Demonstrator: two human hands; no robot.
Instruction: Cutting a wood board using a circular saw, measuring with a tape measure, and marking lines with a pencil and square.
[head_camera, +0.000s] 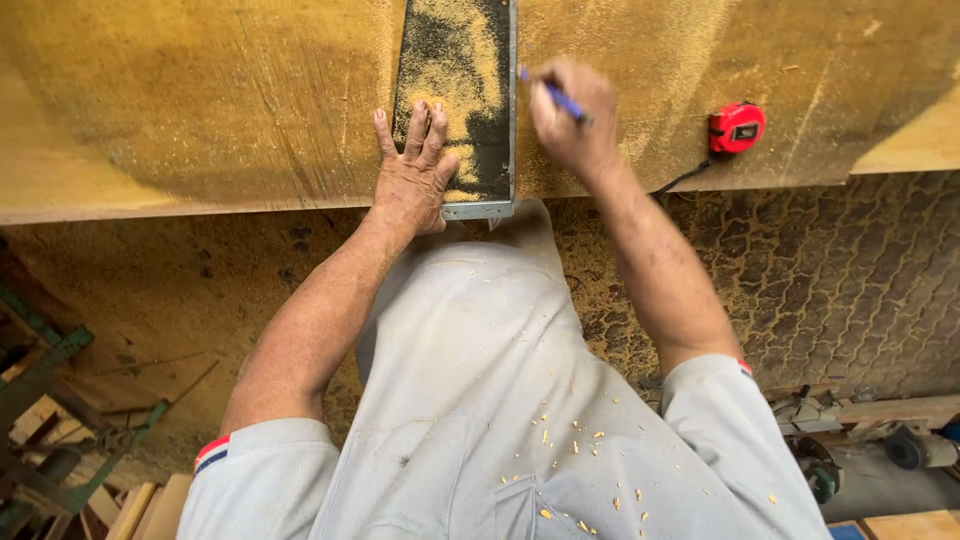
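L hand (412, 170) flat, fingers spread, pressing dusty metal straightedge (462, 100) on plywood sheet (200, 100). R hand (572, 120) pinching blue pencil (558, 100) at straightedge's edge. Red tape measure (737, 127) nearby.

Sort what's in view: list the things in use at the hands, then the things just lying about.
In use:
- left hand pressing the dark straightedge
- right hand with the blue pen
- wooden board

Lying about:
- red tape measure
- power tool on the floor
- green metal frame

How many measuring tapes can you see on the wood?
1. The red tape measure lies on the wooden board, just right of the right hand. Others may be out of view.
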